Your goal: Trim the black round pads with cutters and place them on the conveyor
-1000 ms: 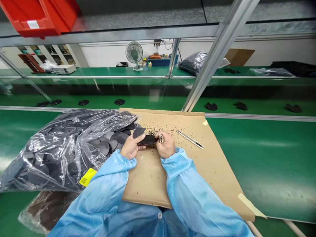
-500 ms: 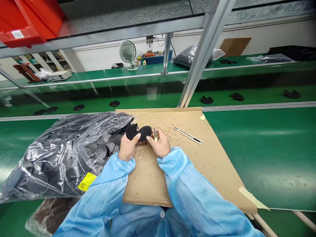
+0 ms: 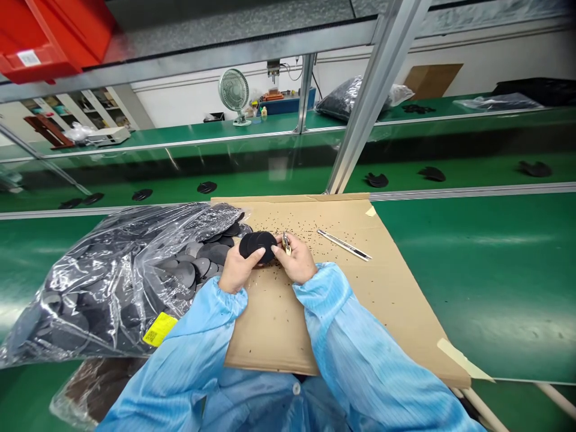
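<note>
A few thin black rounded pads (image 3: 258, 245) overlap in front of me, held above the cardboard. My left hand (image 3: 239, 267) grips them from the left, thumb across their face. From the right, my right hand (image 3: 294, 259) touches the pads' edge with its thumb. Tucked in that same hand is a small tool with a metal head and pale handle (image 3: 287, 243); its exact kind is unclear. To the right, a slim cutter knife (image 3: 344, 245) lies on the cardboard sheet (image 3: 342, 306), which is strewn with tiny dark scraps.
A large clear plastic bag (image 3: 103, 282) of dark pads lies at the left, its opening near my left hand. Behind stands a metal upright (image 3: 360, 114). Several black pads (image 3: 207, 188) rest on the green belt beyond. A red bin (image 3: 58, 36) sits overhead.
The black pads have turned and closed together from a spread pair into an overlapping stack. My hands have shifted slightly right; the small tool stays in my right hand.
</note>
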A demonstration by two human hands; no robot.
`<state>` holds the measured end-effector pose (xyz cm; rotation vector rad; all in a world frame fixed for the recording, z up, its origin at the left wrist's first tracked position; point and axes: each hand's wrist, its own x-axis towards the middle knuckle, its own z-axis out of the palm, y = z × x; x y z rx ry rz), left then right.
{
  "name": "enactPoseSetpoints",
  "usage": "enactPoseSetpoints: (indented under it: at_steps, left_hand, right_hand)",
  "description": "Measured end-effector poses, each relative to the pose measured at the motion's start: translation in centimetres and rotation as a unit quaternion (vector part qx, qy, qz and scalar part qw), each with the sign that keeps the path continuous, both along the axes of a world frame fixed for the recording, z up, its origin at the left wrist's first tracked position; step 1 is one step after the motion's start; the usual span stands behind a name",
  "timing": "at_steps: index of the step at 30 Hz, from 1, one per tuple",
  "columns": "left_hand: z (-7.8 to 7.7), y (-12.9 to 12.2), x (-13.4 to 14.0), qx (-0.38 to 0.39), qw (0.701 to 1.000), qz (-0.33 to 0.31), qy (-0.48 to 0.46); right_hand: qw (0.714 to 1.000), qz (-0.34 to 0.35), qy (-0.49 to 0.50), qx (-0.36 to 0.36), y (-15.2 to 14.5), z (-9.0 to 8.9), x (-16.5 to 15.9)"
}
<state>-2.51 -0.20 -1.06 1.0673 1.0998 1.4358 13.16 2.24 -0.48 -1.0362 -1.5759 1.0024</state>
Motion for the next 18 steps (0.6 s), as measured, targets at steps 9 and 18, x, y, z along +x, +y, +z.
enactPoseSetpoints:
  at_steps: [9, 18]
  left_hand:
    - [-0.27, 0.14, -0.13, -0.042, 0.999, -0.003, -0.021]
    - [-0.22, 0.24, -0.25, 0.010, 0.997, -0.043, -0.068]
  right_hand:
    - [1.000, -0.009, -0.021, 0.007, -0.17, -0.31, -0.31]
    - [0.998, 0.015, 0.051, -0.029, -0.17, -0.93, -0.76]
